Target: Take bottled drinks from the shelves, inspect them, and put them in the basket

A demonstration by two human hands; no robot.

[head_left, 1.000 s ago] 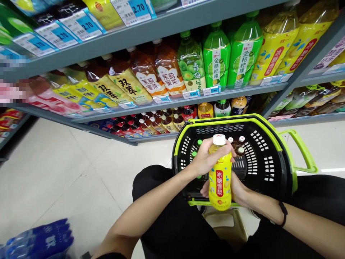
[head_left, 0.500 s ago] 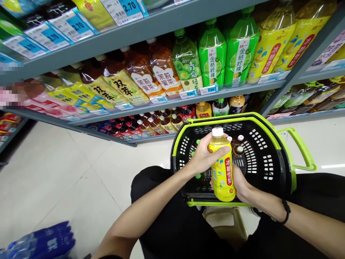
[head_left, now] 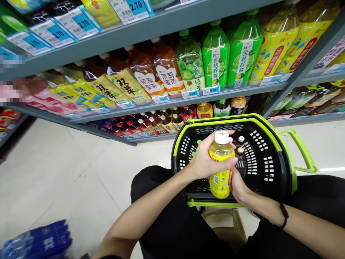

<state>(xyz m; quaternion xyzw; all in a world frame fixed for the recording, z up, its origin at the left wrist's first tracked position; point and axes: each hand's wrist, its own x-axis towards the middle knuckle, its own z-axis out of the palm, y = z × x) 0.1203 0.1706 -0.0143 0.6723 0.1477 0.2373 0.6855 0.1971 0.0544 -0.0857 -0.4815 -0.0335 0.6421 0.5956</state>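
A drink bottle (head_left: 219, 183) with a yellow label and white cap is held over the basket, its cap tipped a little toward me. My left hand (head_left: 202, 160) wraps round its upper half, thumb across the front. Lower down on its right side, my right hand (head_left: 239, 185) grips it, with most of those fingers hidden behind the bottle. Beneath both hands is a black shopping basket (head_left: 272, 144) with a lime-green rim. Inside it stand several bottles, some with white caps (head_left: 240, 139) and some with green caps (head_left: 198, 142).
Shelves (head_left: 172, 100) of drink bottles with price tags run across the front. A lime-green handle (head_left: 303, 151) sticks out at the basket's right. A beige stool (head_left: 239, 226) shows between my legs. Blue-wrapped water bottles (head_left: 40, 239) lie on the tiled floor (head_left: 81, 180) at the lower left.
The bottle has been turned in my hands, so its red label panel now faces right and a barcode shows. Its cap has tilted toward me. Both hands still hold it.
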